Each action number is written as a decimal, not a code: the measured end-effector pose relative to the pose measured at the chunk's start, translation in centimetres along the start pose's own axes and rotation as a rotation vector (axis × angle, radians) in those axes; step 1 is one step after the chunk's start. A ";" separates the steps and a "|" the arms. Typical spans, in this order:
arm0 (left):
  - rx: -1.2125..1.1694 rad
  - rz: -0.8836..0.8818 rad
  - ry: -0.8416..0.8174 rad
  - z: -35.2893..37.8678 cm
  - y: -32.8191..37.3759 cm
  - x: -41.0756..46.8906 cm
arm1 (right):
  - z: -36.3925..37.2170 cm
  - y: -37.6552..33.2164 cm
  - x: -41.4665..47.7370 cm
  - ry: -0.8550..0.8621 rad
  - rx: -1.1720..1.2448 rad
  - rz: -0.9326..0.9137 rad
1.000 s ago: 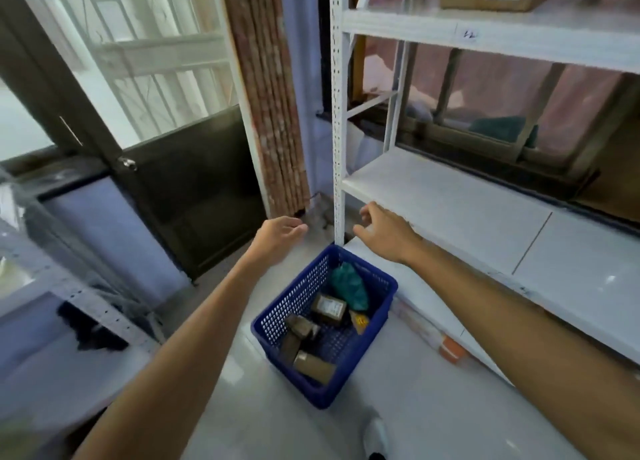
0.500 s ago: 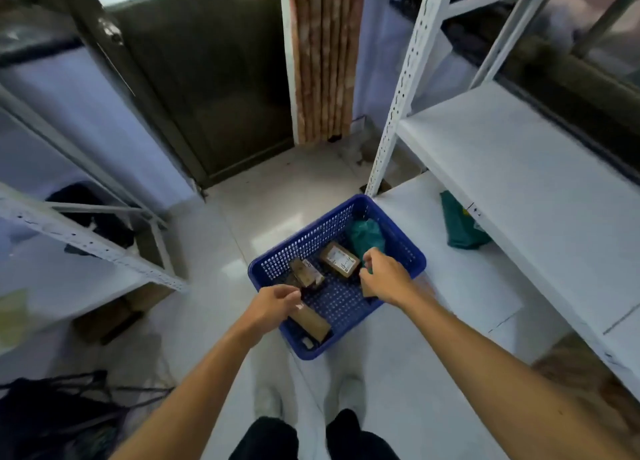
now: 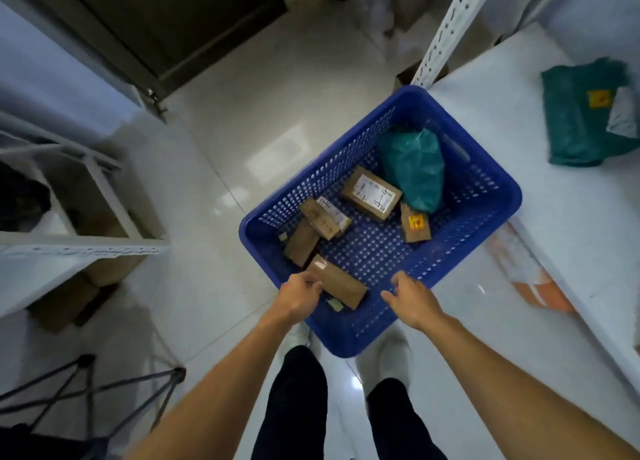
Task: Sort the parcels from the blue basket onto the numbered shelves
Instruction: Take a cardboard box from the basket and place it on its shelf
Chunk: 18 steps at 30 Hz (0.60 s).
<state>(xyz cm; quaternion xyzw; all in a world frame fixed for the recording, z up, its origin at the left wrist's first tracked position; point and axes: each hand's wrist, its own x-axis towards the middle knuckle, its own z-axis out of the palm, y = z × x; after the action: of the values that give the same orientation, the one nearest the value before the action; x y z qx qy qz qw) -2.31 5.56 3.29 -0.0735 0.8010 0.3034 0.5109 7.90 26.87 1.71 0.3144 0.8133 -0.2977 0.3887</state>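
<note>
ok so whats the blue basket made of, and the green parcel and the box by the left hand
Blue basket: looks like moulded plastic, with a uniform grid of holes and a smooth rounded rim.
Green parcel: apparently a soft plastic mailer bag, crumpled and slightly shiny.
Box at the left hand: brown cardboard, matte, with sharp flat edges.

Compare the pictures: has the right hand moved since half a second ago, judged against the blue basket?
Yes. The right hand has drawn back from the basket's middle, near the green bag, to the near rim of the blue basket, fingers open.
</note>
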 end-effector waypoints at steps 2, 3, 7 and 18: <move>0.090 -0.012 -0.037 0.8 -1.0 5.0 | 3.0 0.3 4.0 -0.034 0.062 0.054; 0.133 -0.007 -0.058 1.2 -1.4 7.5 | 4.4 0.4 6.0 -0.054 0.093 0.076; 0.277 -0.024 -0.079 2.8 -3.6 16.3 | 9.6 0.4 12.9 -0.111 0.264 0.186; 0.536 -0.175 -0.102 7.7 -8.8 28.1 | 17.1 2.8 22.4 -0.199 0.483 0.451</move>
<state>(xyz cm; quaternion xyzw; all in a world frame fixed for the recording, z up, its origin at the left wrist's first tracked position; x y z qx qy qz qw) -5.73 8.22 -26.86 0.0110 0.8164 0.0389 0.5761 6.38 22.43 -26.22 0.5389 0.5875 -0.4171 0.4364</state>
